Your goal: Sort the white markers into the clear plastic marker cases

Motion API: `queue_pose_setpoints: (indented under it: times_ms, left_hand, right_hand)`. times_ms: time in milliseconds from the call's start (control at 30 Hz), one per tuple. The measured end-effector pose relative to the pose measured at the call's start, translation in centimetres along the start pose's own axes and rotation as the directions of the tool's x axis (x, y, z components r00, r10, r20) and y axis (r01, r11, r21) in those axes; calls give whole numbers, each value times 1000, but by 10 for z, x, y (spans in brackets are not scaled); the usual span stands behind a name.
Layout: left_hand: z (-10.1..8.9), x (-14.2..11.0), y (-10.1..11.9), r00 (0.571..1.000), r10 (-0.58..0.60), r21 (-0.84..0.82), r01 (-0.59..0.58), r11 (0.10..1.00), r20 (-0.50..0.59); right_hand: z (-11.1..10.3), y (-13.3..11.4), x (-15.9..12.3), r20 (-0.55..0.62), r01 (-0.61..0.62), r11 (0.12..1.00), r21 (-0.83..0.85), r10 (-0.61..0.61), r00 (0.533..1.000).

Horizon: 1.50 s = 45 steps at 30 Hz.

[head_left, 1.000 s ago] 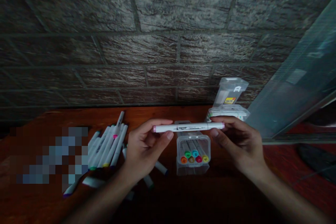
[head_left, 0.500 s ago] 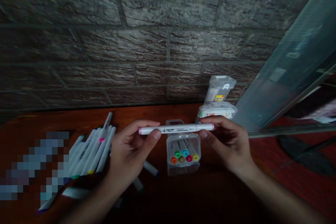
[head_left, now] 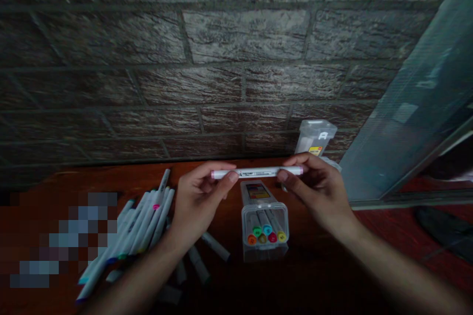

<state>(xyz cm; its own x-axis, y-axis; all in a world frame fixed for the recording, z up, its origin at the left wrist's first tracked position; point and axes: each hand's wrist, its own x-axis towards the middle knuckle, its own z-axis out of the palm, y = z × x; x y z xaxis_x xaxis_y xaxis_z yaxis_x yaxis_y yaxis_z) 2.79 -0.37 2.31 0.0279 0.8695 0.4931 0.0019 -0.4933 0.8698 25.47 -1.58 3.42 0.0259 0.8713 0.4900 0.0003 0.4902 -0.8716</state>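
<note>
On a wooden surface (head_left: 231, 216), over the far part of an open clear case (head_left: 264, 205), held level in two hands: a white marker (head_left: 258, 173).

Pinched between thumb and fingers of the left hand (head_left: 197, 202) and of the right hand (head_left: 318, 194), with both grips narrow and pink ends showing beyond them; neither hand nearer than the other. In long axis, turned side to side, crosswise to the capped markers (head_left: 266, 224) lying in the case, caps toward the wearer. Height above the case unclear. To the left, a loose pile of markers (head_left: 148, 221); behind the right hand, an upright clear box (head_left: 314, 135).
</note>
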Motion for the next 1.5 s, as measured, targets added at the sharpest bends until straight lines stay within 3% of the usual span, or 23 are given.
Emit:
queue_pose_setpoints:
  times_ms: [100, 200, 333, 500, 633, 800, 1033, 1500]
  left_hand:
    - [3, 20, -2, 1000, -1, -102, 1, 995, 5]
    - [7, 26, -10, 999, -47, -181, 46, 982, -4]
    - [8, 14, -21, 994, -95, -230, 104, 968, 52]
    - [7, -4, -20, 991, -80, -282, 107, 953, 105]
    - [7, -8, -17, 992, -55, -319, 88, 944, 113]
    - [11, -11, -17, 996, -38, -260, 59, 964, 86]
    - [15, -10, -16, 997, -68, -63, 69, 996, 21]
    - [10, -11, -23, 995, -83, -189, 91, 978, 53]
  right_hand:
    - [1, 5, 17, 18, -82, 992, 93, 80, 997]
    - [1, 16, 17, 12, -124, 975, 186, 124, 992]
    - [-4, 25, 0, 3, -117, 988, 103, 117, 993]
    - [-11, 18, -12, -61, -76, 997, -1, 76, 995]
    - [-11, 14, -13, -41, -54, 997, 58, 57, 998]
    - [-11, 16, -14, -14, -32, 992, 124, 34, 999]
    - [-10, 17, -16, -40, 18, 999, -31, -19, 999]
    - [-8, 14, -15, -22, -7, 1000, 22, 7, 1000]
